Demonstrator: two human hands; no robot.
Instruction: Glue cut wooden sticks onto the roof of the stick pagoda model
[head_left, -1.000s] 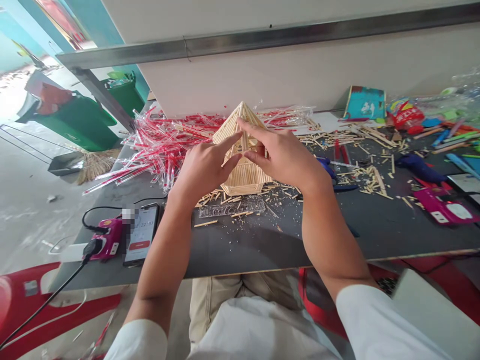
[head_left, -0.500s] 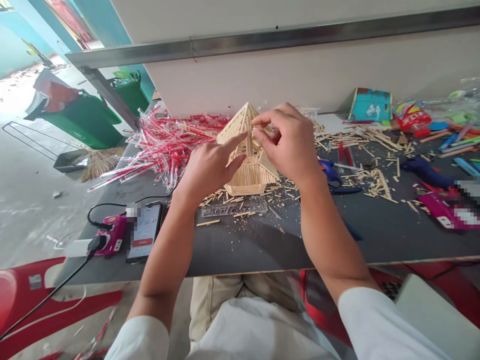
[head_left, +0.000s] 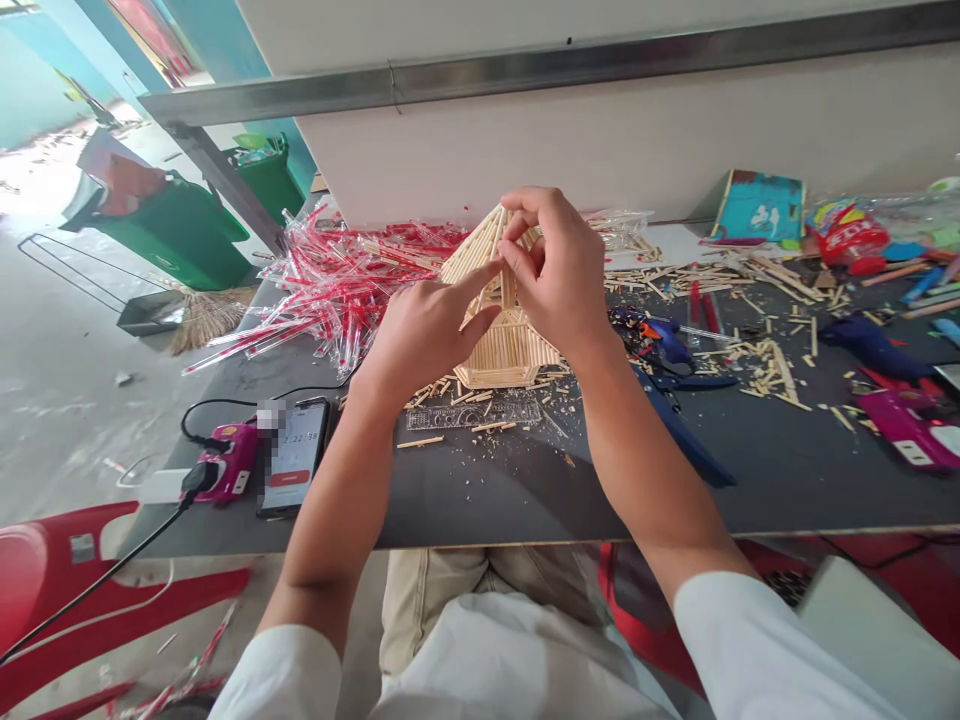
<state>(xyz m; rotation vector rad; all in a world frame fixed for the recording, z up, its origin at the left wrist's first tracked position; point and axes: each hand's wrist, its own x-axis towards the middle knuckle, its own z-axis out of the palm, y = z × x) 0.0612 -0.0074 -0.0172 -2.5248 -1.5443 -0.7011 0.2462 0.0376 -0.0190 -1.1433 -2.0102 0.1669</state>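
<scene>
A small house-like model of pale wooden sticks [head_left: 495, 355], with a pointed roof, stands upright on the dark table [head_left: 480, 510]. My left hand [head_left: 431, 330] lies against its left front, thumb and forefinger apart, the forefinger touching the roof's lower part. At the right side of the roof is my right hand [head_left: 555, 265], its fingers bent and pressed together near the peak; what is between the fingertips is too small to make out. Part of the roof's right side is hidden behind this hand.
Red-and-clear plastic wrappers [head_left: 337, 280] pile up at the left back. A phone [head_left: 294, 460] and a pink power socket [head_left: 229, 462] lie front left. Blue-handled pliers [head_left: 667, 345], a clear ruler [head_left: 472, 414] and stick scraps [head_left: 772, 370] lie about. Green bins [head_left: 161, 225] stand left.
My right hand has moved left and slightly up, closer to the roof's peak. My left hand stays at the model's left. The view has shifted slightly.
</scene>
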